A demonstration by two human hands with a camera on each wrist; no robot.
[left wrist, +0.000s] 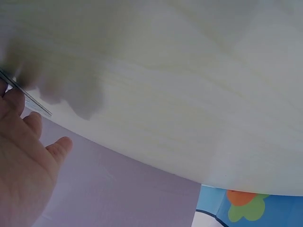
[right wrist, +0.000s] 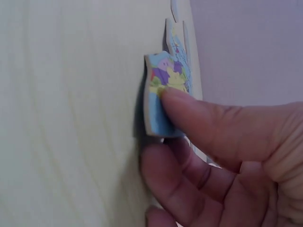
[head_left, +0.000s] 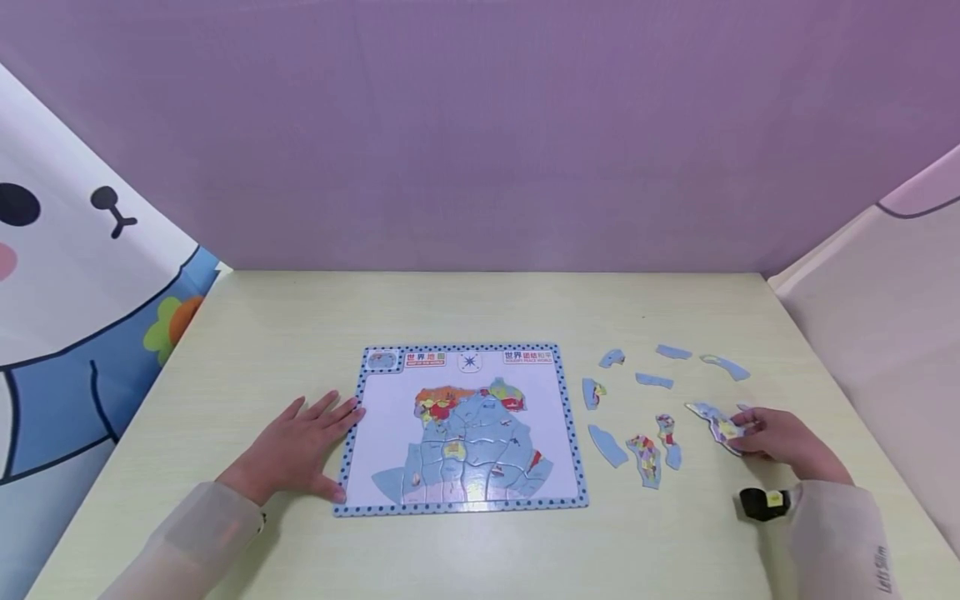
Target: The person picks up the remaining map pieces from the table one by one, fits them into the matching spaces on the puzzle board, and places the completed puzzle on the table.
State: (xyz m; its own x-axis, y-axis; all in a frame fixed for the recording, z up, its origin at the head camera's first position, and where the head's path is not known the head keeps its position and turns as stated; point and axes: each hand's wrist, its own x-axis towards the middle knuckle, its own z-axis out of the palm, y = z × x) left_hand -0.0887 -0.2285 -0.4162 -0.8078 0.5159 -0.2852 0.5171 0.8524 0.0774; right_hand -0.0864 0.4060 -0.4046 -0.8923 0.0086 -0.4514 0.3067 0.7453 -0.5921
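A world-map puzzle board (head_left: 386, 425) with a dotted blue border lies flat on the table, its lower middle filled with fitted pieces. My left hand (head_left: 302, 448) is spread at the board's left edge, with fingertips and thumb touching the border. In the left wrist view, some of its fingers (left wrist: 33, 124) show beside the thin board edge. To the right of the board, my right hand (head_left: 783, 442) pinches a puzzle piece (head_left: 718, 425) between thumb and fingers. The right wrist view shows this piece (right wrist: 163, 73) tilted up from the tabletop, coloured blue, yellow and purple.
Several loose pieces lie between the board and my right hand, among them a multicoloured one (head_left: 646, 460), a plain blue one (head_left: 607, 446) and a curved one (head_left: 725, 367). A purple backdrop (head_left: 480, 142) stands behind the table (head_left: 480, 308). Printed cloths hang at both sides.
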